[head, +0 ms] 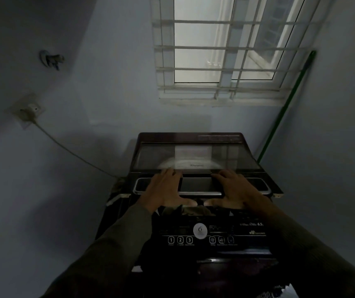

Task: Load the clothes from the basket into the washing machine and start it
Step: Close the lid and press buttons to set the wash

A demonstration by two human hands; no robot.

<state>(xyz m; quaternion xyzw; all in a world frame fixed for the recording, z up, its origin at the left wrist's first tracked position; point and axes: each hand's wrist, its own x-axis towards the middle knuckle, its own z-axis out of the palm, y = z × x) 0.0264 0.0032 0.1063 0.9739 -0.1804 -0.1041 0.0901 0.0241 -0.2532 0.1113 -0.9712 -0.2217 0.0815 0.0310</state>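
Fabric (185,210) glimpsed under folding lid (195,184); loading likely done. Left hand (165,190), right hand (234,190) flat on it, apart. Remaining: close, start at control panel (200,239).

Dark top-loading washing machine (206,252) with its lid partly folded

The folding lid (195,184) is bent at its hinge: the glass rear panel (198,155) tilts up toward the wall, and the silver-rimmed front panel lies lower. Mottled clothing (185,210) shows in the gap at its near edge — dim, hard to make out. The control panel (215,232) carries keys marked 1, 2, 3 and a round white sticker.
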